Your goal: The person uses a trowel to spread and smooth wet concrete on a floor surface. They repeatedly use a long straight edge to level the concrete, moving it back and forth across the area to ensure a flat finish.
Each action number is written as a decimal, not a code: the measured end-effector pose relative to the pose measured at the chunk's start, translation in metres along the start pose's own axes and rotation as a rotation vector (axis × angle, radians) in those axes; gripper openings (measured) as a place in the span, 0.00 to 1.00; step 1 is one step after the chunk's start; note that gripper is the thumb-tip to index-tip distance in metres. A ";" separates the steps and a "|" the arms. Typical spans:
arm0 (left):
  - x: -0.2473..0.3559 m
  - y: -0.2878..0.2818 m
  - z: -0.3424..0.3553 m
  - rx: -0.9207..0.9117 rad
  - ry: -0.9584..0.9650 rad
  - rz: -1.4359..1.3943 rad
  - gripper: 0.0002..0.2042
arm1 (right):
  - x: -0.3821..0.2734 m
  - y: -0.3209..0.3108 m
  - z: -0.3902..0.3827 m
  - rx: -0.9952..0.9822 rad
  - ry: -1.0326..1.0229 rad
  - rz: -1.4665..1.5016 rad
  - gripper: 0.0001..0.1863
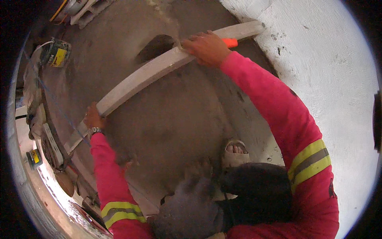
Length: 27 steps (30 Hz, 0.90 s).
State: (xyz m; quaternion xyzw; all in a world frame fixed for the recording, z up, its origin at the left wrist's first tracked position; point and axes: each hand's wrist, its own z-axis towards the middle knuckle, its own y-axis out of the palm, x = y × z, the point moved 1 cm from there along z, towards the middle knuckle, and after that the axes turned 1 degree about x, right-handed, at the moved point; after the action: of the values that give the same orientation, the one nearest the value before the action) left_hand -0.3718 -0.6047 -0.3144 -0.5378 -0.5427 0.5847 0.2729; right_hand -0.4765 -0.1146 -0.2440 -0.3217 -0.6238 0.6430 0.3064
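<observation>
A long pale straightedge board lies across grey wet mortar, from the left edge to the white wall at the upper right. My left hand grips its lower-left part, with a watch on the wrist. My right hand is closed over it nearer the wall. An orange object shows just beside my right hand; what it is I cannot tell. A dark hollow in the mortar is just beyond the board.
My sandaled foot is below the board. The white wall rises at right. A bucket and hollow block sit upper left; a blue line, assorted items and another container line the left side.
</observation>
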 end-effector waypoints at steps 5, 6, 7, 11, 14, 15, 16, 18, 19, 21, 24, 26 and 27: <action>-0.010 -0.012 0.021 0.049 0.126 -0.132 0.39 | -0.002 0.010 0.038 0.041 0.004 0.029 0.22; -0.012 -0.010 0.025 0.074 0.130 -0.125 0.39 | -0.004 0.010 0.044 0.063 0.006 0.018 0.22; -0.010 -0.010 0.026 0.095 0.134 -0.120 0.39 | -0.007 0.011 0.048 0.081 0.008 0.004 0.21; -0.003 -0.018 0.044 0.098 0.157 -0.119 0.39 | -0.009 0.012 0.066 0.057 0.043 -0.088 0.20; -0.006 -0.007 0.059 0.107 0.209 -0.072 0.41 | -0.007 0.007 0.054 0.376 0.014 -0.099 0.20; -0.011 -0.003 0.062 0.114 0.218 -0.082 0.41 | -0.003 0.006 0.045 0.259 0.061 -0.038 0.21; -0.017 0.003 0.064 0.117 0.226 -0.091 0.41 | -0.002 -0.007 0.031 0.139 0.105 0.024 0.22; -0.009 0.004 0.068 0.104 0.207 -0.126 0.41 | 0.011 -0.030 -0.003 0.026 0.135 0.076 0.23; 0.004 -0.001 0.065 0.077 0.180 -0.146 0.41 | 0.020 -0.040 -0.022 0.025 0.118 0.074 0.25; 0.012 -0.006 0.066 0.060 0.163 -0.166 0.40 | 0.033 -0.063 -0.054 0.001 0.159 0.191 0.25; 0.013 -0.004 0.070 0.078 0.179 -0.172 0.40 | 0.037 -0.087 -0.094 0.010 0.231 0.467 0.23; 0.021 -0.004 0.068 0.085 0.163 -0.151 0.40 | 0.036 -0.093 -0.117 -0.062 0.314 0.480 0.24; 0.024 -0.005 0.068 0.088 0.180 -0.138 0.39 | 0.034 -0.095 -0.127 -0.100 0.355 0.484 0.25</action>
State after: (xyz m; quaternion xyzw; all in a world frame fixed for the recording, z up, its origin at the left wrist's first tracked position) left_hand -0.4430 -0.6048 -0.3293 -0.5370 -0.5255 0.5372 0.3833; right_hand -0.3971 -0.0076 -0.1516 -0.5829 -0.4967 0.5997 0.2322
